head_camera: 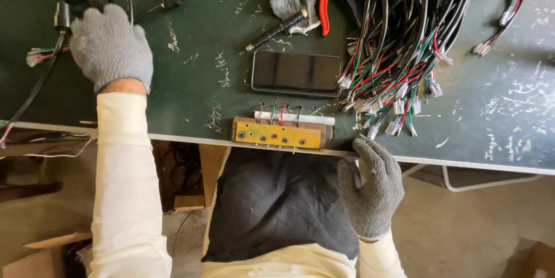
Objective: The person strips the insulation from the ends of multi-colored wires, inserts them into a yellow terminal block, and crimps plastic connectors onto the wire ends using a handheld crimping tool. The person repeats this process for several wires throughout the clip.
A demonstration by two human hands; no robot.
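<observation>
Seemingly a pick-up step: at upper left of the frame, the gloved left hand [111,45] lies curled over a black cable harness [65,9] on the green table [191,76]; whether it grips it cannot be told. At lower right, the gloved right hand [371,188] rests loosely open at the table edge, holding nothing, beside a yellow jig block [278,133]. Judged next: 1 firm hold on the harness. A wire bundle [413,41] lies at upper right.
</observation>
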